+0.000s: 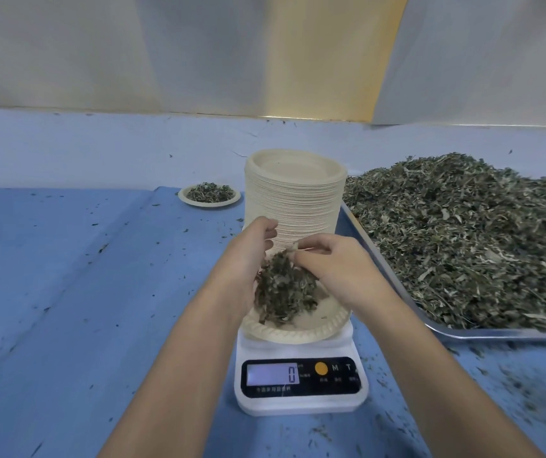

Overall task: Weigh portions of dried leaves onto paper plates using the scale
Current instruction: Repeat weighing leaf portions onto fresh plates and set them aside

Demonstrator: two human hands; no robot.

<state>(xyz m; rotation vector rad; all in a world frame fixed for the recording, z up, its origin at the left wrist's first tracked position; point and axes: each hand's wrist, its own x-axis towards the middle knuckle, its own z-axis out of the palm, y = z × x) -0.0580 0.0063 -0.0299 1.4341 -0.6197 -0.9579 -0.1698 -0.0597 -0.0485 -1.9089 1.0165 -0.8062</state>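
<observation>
Centre frame: both hands over the plate that sits on the scale. Left hand cups the left side of a leaf clump, fingers curled over its top. Right hand closes on the clump from the right, fingertips pinching leaves at the upper edge. Hands are close together with the clump pressed between them, low over the plate; cannot tell if its bottom touches the plate yet. Display reads 0, so likely no load has registered and this portion is not weighed yet. Done so far, as far as shown: one filled plate, centre-left of the frame, well apart from the scale. Left: release the clump, trim to target weight, move the plate off, repeat. Plenty remains: a tall stack of unused plates just behind the scale, and a big heap of leaves in the tray at right. Loose bits are scattered on the blue cloth. Judgement: early in the task, second portion in progress.
</observation>
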